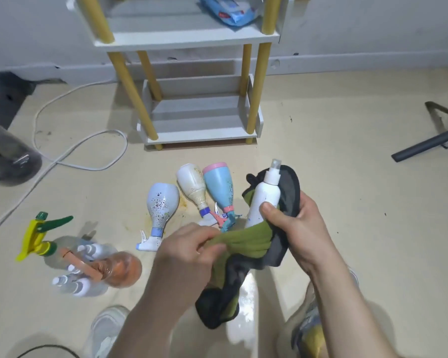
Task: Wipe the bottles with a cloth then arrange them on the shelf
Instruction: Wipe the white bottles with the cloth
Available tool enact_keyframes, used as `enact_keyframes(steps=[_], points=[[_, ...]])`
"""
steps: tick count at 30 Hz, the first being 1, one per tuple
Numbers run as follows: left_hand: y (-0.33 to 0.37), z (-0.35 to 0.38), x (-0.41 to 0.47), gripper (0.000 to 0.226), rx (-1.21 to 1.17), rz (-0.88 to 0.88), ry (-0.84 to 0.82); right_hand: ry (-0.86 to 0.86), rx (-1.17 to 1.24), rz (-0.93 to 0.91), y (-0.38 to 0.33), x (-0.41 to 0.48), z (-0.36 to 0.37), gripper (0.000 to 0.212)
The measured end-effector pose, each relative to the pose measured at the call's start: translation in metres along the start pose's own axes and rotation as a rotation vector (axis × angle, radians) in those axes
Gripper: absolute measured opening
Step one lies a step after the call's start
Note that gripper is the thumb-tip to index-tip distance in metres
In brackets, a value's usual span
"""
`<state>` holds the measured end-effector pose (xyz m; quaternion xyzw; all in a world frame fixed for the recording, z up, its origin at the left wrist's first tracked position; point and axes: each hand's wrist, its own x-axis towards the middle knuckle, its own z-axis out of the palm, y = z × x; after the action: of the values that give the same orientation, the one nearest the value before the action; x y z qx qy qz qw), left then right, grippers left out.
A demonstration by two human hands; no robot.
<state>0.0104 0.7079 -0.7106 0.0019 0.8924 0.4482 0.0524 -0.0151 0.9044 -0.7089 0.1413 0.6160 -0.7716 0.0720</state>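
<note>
My right hand [298, 226] grips a white spray bottle [264, 200] wrapped in a green and grey cloth [243, 244], thumb across the bottle's body. My left hand [192, 244] pinches the green part of the cloth near the bottle's base. On the floor lie three spray bottles, all speckled with stains: a pale blue one [162, 202], a cream one [193, 186] and a light blue one with a pink base [219, 187]. The white shelf with yellow posts [199, 136] stands behind them, its lowest tier bare.
At the left stand a clear bottle with a yellow-green trigger [40, 236], an orange bottle [119, 270] and several small white bottles [73, 281]. A white cable [88, 151] loops on the floor. A blue packet [228, 10] lies on an upper tier. My shoes show below.
</note>
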Motion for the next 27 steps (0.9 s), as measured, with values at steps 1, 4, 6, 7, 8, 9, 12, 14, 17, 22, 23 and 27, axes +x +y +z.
enact_keyframes(steps=[1, 4, 6, 7, 8, 9, 12, 14, 17, 22, 23, 27], points=[[0.008, -0.010, -0.001, 0.015, 0.067, 0.129, 0.129, 0.005, -0.086, -0.020, -0.004, -0.009, 0.003, 0.043], [0.043, -0.020, -0.007, 0.018, -0.002, 0.230, 0.383, -0.061, 0.013, -0.051, -0.008, -0.039, 0.023, 0.040], [0.069, -0.013, -0.015, 0.024, -0.269, 0.069, 0.366, -0.128, 0.169, -0.066, -0.015, -0.059, 0.047, 0.033], [0.077, -0.010, -0.021, 0.024, -0.359, -0.007, 0.331, -0.117, 0.217, -0.066, -0.019, -0.069, 0.059, 0.029], [0.081, -0.007, -0.028, 0.026, -0.418, -0.047, 0.279, -0.082, 0.234, -0.061, -0.020, -0.076, 0.067, 0.025], [0.083, -0.004, -0.037, 0.033, -0.458, -0.060, 0.212, -0.043, 0.246, -0.033, -0.023, -0.082, 0.073, 0.025], [0.077, 0.004, -0.063, 0.055, -0.443, -0.090, 0.067, 0.034, -0.018, 0.007, -0.036, -0.090, 0.079, 0.082], [0.071, 0.007, -0.074, 0.049, -0.456, -0.164, 0.102, -0.015, -0.182, -0.024, -0.044, -0.092, 0.081, 0.084], [0.070, 0.005, -0.077, 0.048, -0.455, -0.196, 0.253, -0.079, -0.306, -0.095, -0.046, -0.094, 0.080, 0.040], [0.077, -0.008, -0.067, 0.030, -0.516, -0.105, 0.426, 0.481, -0.867, -0.552, -0.047, -0.111, 0.061, 0.038], [0.078, -0.010, -0.066, 0.026, -0.507, -0.073, 0.447, 0.462, -0.773, -0.567, -0.051, -0.113, 0.062, 0.045], [0.083, -0.009, -0.074, 0.023, -0.440, 0.039, 0.450, 0.069, -0.421, -0.159, -0.054, -0.114, 0.087, 0.058]])
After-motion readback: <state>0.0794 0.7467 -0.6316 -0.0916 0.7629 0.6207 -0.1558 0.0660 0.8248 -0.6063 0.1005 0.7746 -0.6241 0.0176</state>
